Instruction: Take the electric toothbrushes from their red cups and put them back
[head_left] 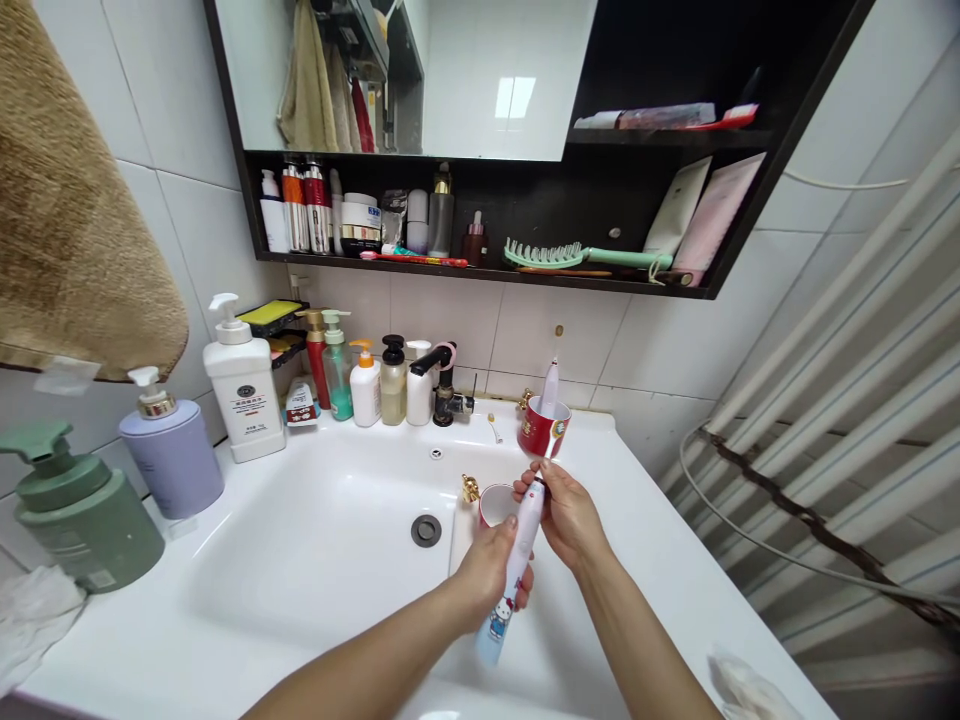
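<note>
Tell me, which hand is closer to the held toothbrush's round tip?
Right. The right hand is just below the round tip; the left hand grips the handle, farther away.

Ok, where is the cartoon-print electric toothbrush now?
Head view, right of centre: the toothbrush is above the sink, left hand around its handle, right hand at its neck.

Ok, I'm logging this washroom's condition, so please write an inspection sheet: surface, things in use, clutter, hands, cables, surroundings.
Surface: white sink with dark drain.
Things in use: toothbrush, held over the sink; red cup behind, holding another toothbrush.
Clutter: pump bottles along back and left; crumpled white item at left edge.
Hands: left hand wraps the toothbrush; right hand pinches near its upper end.
Cables: pale cable or hose along right wall.
Surroundings: mirror cabinet above, brown towel at left.
</note>
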